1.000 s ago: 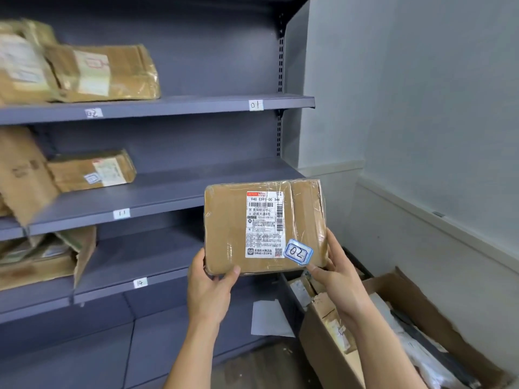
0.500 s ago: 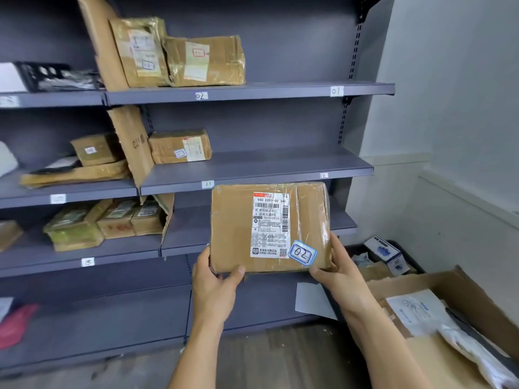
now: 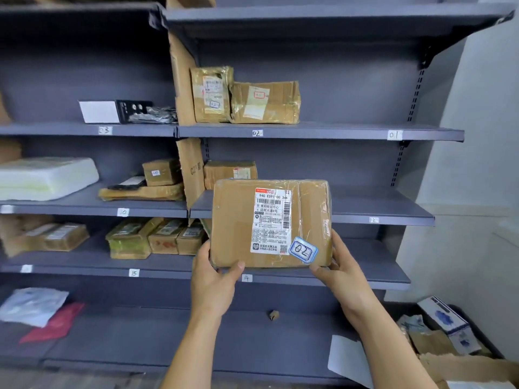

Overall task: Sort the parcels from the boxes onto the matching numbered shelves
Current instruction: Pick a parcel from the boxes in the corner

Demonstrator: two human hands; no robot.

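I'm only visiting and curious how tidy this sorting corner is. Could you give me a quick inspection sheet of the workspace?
Surface: grey metal shelves with handwritten number tags.
Job's things: brown parcel held up before the shelves, its sticker reading 02; tag 02 on a higher shelf, under two taped parcels.
Clutter: white foam pack, red bag, cardboard scrap.
Fingers: left hand grips the parcel's lower-left corner, right hand its lower-right corner.
Cables: nothing seen.
Surroundings: pale wall at right; open cardboard box low at right.
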